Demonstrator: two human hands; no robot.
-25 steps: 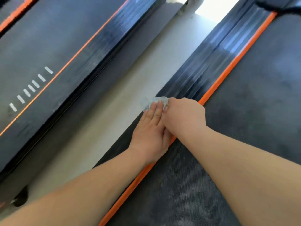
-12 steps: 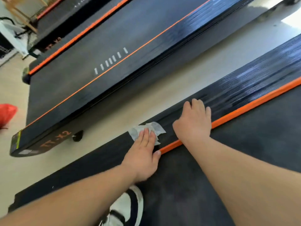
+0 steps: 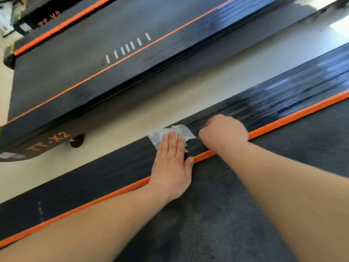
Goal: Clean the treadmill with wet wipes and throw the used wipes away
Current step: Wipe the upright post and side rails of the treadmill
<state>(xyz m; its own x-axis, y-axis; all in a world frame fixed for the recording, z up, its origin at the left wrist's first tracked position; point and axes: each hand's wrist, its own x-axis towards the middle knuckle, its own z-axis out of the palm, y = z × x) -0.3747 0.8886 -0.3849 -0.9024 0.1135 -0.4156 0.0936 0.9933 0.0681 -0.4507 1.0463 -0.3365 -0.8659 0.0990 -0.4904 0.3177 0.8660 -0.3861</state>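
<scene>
The near treadmill (image 3: pixel 245 214) fills the right and near side of the view, with its dark textured belt under both forearms. An orange strip (image 3: pixel 292 119) runs slantwise between the belt and a black ribbed rail (image 3: pixel 283 99) on the left edge. The far right end of the rail is shiny.

Left of the rail is a band of pale floor (image 3: pixel 170 95). Beyond that is a second treadmill (image 3: pixel 94 63), parallel to the first. It has a thin orange line, a row of short white marks (image 3: pixel 128 47) on its belt and an orange "TT-X2" label (image 3: pixel 48 141) on its near end. A black wheel (image 3: pixel 77 140) sits under that end. A third treadmill (image 3: pixel 47 19) shows at the far left corner. Nothing lies on the rail ahead of the hands.

The wipe (image 3: pixel 160 136) is white and crumpled. It lies on the rail just left of the orange strip.

The left hand (image 3: pixel 170 167) lies flat, palm down. Its fingers (image 3: pixel 171 144) are straight and close together and press the near half of the wipe. Its thumb (image 3: pixel 189 161) is spread to the right and touches the orange strip.

The right hand (image 3: pixel 223 133) rests on the rail just right of the wipe. Its fingers are curled under into a fist and the fingertips are hidden. Its wrist crosses the orange strip.
</scene>
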